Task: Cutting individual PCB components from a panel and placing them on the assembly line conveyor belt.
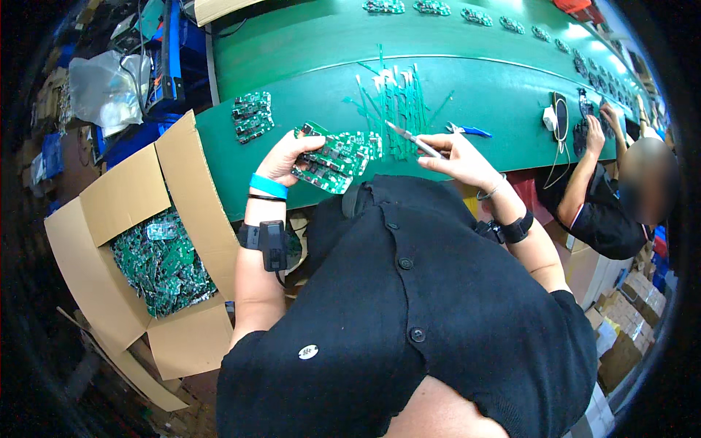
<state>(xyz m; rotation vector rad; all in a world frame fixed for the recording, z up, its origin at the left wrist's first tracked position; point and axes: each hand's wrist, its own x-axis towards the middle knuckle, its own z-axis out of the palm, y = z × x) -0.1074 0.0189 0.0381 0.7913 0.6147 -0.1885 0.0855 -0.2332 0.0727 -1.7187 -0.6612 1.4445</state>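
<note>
My left hand (283, 156) grips a panel of green circuit boards (337, 159) by its left end, thumb on top. Dark components dot its upper face. Held in my right hand (465, 162) is a slim grey craft knife (414, 139), its pointed tip angled up and left, just beyond the panel's right edge. The tip looks apart from the panel. Behind both hands lies a loose pile of narrow green board strips (400, 106) on the green worktable (310, 95). Blue-handled pliers (471, 131) rest to the right of the knife.
A small group of circuit boards (253, 117) lies at the table's left. Below it, an open cardboard box (120, 191) holds many boards (162, 264). More boards (476, 17) line the far conveyor-like strip. At the right, a co-worker (606, 197) handles dark parts near a cable.
</note>
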